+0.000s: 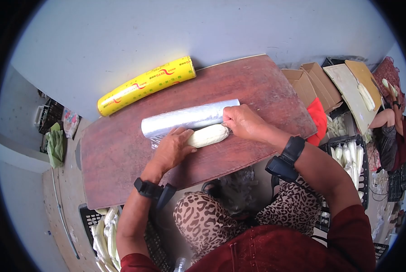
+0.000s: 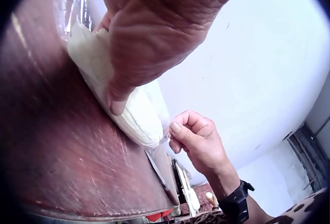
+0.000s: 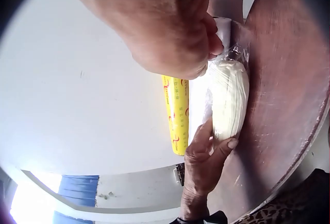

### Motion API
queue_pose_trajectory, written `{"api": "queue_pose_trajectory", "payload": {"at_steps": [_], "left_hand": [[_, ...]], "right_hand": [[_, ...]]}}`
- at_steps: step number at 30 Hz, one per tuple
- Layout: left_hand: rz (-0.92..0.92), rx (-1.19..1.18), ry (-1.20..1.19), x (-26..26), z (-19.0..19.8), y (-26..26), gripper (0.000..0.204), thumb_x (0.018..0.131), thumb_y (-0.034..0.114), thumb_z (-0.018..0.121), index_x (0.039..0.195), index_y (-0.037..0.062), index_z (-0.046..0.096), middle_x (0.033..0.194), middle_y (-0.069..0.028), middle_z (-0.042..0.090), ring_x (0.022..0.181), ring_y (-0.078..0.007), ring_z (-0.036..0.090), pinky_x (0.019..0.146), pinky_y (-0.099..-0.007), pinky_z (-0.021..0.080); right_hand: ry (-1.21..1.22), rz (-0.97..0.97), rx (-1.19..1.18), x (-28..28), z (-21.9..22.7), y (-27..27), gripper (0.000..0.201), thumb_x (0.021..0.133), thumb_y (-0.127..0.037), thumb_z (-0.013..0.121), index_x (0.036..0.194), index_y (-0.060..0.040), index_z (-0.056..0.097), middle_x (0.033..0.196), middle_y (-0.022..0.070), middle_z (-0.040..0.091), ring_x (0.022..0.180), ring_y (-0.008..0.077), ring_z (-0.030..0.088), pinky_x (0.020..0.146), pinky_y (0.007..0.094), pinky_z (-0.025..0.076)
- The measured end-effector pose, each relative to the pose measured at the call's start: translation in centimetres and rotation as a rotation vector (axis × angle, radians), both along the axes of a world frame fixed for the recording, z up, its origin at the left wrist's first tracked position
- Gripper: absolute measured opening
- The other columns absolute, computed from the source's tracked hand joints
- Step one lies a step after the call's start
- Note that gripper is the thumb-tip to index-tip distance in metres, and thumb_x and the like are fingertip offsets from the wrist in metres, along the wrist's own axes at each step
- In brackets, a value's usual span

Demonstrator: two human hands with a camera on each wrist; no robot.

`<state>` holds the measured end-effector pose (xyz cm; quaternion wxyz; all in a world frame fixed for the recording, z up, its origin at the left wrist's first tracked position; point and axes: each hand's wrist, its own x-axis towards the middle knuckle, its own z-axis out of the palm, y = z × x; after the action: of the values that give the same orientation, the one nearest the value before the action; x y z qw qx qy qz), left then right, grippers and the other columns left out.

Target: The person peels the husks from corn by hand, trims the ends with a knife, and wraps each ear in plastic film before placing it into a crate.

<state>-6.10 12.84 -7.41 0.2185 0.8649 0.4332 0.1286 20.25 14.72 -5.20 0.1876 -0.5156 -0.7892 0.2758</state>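
Note:
An ear of corn in its pale husk (image 1: 208, 136) lies on the table beside a roll of clear cling film (image 1: 189, 118). My left hand (image 1: 171, 147) grips the corn's left end, with the thumb along its near side in the left wrist view. At the other end my right hand (image 1: 248, 122) pinches a bit of clear film (image 2: 168, 136) between thumb and fingertips. Film also clings round that tip of the corn in the right wrist view. More loose film (image 1: 156, 141) shows under the left end of the roll.
A yellow printed roll (image 1: 146, 86) lies at the back of the reddish table (image 1: 117, 167), near the wall. Crates with several pale ears (image 1: 105, 238) stand below left and at right (image 1: 348, 156). Cardboard boxes (image 1: 318, 84) and another person (image 1: 393, 131) are at the right.

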Motion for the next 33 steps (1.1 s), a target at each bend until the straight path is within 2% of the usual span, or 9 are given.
{"api": "queue_pose_trajectory", "payload": {"at_steps": [3,9,12,18,21,24,27,30,33], "left_hand": [[-0.02,-0.016,0.004,0.0,0.2,0.1,0.044,0.076,0.016,0.075,0.114,0.0002,0.059,0.11,-0.0158,0.06,0.107,-0.0367,0.055,0.092,-0.0424,0.046],[-0.03,-0.01,0.014,-0.1,0.3,0.2,0.045,0.075,0.016,0.075,0.114,-0.0002,0.059,0.112,-0.0154,0.061,0.106,-0.0367,0.055,0.093,-0.0424,0.046],[-0.034,-0.007,-0.014,-0.3,-0.1,0.4,0.047,0.075,0.016,0.076,0.115,-0.0003,0.06,0.111,-0.0156,0.062,0.106,-0.0365,0.055,0.092,-0.0422,0.046],[-0.045,0.009,-0.041,-0.6,-0.2,0.5,0.047,0.074,0.016,0.077,0.115,0.0005,0.06,0.108,-0.015,0.062,0.105,-0.0354,0.055,0.091,-0.0421,0.046],[-0.022,-0.066,-0.026,-0.7,-0.2,0.5,0.051,0.074,0.014,0.077,0.119,0.0002,0.059,0.112,-0.0152,0.062,0.108,-0.0345,0.057,0.093,-0.0394,0.046],[-0.022,-0.063,-0.037,-0.8,-0.3,0.6,0.05,0.074,0.015,0.077,0.119,0.0005,0.06,0.111,-0.0156,0.061,0.108,-0.035,0.057,0.093,-0.0396,0.047],[-0.013,-0.034,0.005,-0.5,-0.1,0.5,0.049,0.074,0.016,0.077,0.118,0.0006,0.06,0.111,-0.016,0.061,0.107,-0.0357,0.057,0.091,-0.0403,0.047],[-0.032,-0.004,-0.054,-0.4,-0.5,0.5,0.046,0.074,0.017,0.077,0.114,0.0019,0.06,0.105,-0.0148,0.061,0.104,-0.0368,0.056,0.089,-0.043,0.047],[-0.017,-0.018,-0.026,-0.2,-0.3,0.5,0.046,0.074,0.017,0.077,0.114,0.0019,0.06,0.105,-0.0152,0.061,0.104,-0.0367,0.056,0.089,-0.0427,0.047]], "right_hand": [[-0.104,-0.022,0.097,-0.6,-0.8,0.2,0.014,0.085,-0.012,0.065,0.091,-0.0007,0.059,0.082,0.0244,0.066,0.082,0.0431,0.065,0.069,0.0484,0.052],[-0.44,0.036,0.323,-1.6,-1.4,-0.5,0.016,0.081,-0.005,0.059,0.095,0.0015,0.056,0.084,0.0238,0.066,0.079,0.0372,0.069,0.064,0.0443,0.055],[-0.481,0.087,0.38,-1.5,-1.9,-1.2,0.013,0.079,-0.005,0.059,0.09,0.0002,0.058,0.085,0.0189,0.065,0.076,0.0326,0.069,0.063,0.0422,0.056],[-0.483,0.239,0.497,-0.4,-3.0,-1.6,0.01,0.083,-0.007,0.055,0.082,0.0012,0.061,0.089,0.0203,0.062,0.077,0.0316,0.067,0.065,0.0419,0.055],[-0.44,0.296,0.42,0.4,-3.2,-1.7,0.012,0.085,-0.007,0.053,0.084,0.0014,0.062,0.093,0.0203,0.061,0.08,0.0322,0.067,0.069,0.044,0.054],[-0.563,0.284,0.282,1.1,-1.9,-2.4,0.011,0.086,-0.007,0.053,0.083,-0.0007,0.062,0.09,0.0172,0.059,0.081,0.032,0.066,0.069,0.0447,0.053],[-0.779,0.18,0.179,1.5,-0.1,-3.1,0.009,0.086,-0.01,0.054,0.083,-0.0039,0.061,0.089,0.0138,0.057,0.083,0.029,0.064,0.07,0.0416,0.049],[-0.347,0.103,0.56,0.2,0.1,-3.3,0.009,0.086,-0.015,0.059,0.087,-0.0063,0.06,0.087,0.0101,0.056,0.084,0.0273,0.06,0.073,0.0397,0.045],[-0.21,0.269,0.65,-1.9,-0.8,-3.6,0.014,0.084,-0.019,0.062,0.091,-0.0075,0.058,0.085,0.0071,0.056,0.085,0.0265,0.057,0.075,0.0395,0.042]]}}
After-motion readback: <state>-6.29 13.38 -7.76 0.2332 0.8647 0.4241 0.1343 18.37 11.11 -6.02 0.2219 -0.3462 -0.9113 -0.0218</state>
